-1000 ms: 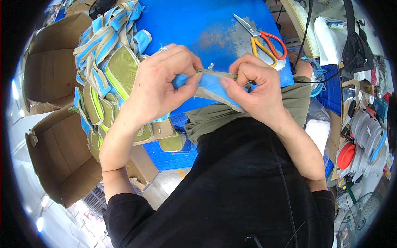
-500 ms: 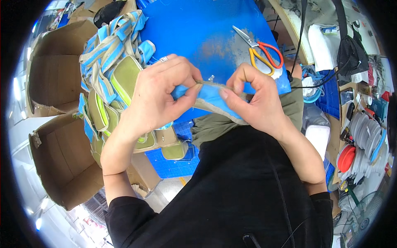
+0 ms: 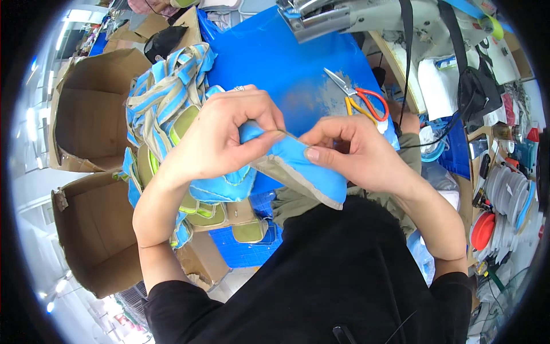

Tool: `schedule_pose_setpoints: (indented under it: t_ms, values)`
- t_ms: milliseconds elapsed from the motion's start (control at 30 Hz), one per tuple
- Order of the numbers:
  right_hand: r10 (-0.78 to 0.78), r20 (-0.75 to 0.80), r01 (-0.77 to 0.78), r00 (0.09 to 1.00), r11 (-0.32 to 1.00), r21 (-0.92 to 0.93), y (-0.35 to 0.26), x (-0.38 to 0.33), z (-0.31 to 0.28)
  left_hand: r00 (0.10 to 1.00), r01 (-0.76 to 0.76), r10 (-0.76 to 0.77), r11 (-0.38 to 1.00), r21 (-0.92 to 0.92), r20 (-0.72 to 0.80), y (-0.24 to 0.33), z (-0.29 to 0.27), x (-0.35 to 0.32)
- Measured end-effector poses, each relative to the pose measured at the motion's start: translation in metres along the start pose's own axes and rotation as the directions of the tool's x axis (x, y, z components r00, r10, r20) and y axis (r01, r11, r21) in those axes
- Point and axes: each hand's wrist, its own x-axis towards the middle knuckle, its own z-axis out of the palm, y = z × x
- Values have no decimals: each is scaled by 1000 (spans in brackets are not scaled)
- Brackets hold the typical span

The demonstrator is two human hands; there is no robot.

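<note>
Both hands grip one blue fabric piece (image 3: 297, 157) with a grey-beige border, held above my lap at the near edge of the blue work surface (image 3: 258, 63). My left hand (image 3: 226, 135) pinches its upper edge between thumb and fingers. A short way to the right, my right hand (image 3: 364, 152) pinches the same edge, thumb on top. The fabric's lower corner hangs toward my black shirt. Beyond my right hand, scissors (image 3: 369, 103) with red and yellow handles lie partly spread on the surface. Another blue fabric part (image 3: 223, 186) shows below my left wrist.
To the left, blue-and-beige fabric strips (image 3: 163, 94) are heaped beside green-and-blue fabric parts (image 3: 189, 123). Two cardboard boxes (image 3: 94, 109) (image 3: 97, 229) stand further left. A grey machine arm (image 3: 338, 20) reaches over the far right. Grey discs (image 3: 507, 178) are stacked at the right.
The view has shifted, bringing the machine arm into sight. The fabric piece is turned so more of its blue face shows, and my hands have drawn closer along its edge.
</note>
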Motion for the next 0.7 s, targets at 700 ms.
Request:
schedule_pose_setpoints:
  t_ms: [700]
  values:
    - [115,-51,-81,992,895,438,-24,21,-12,963,162,-71,923,-349,260,-38,-61,64]
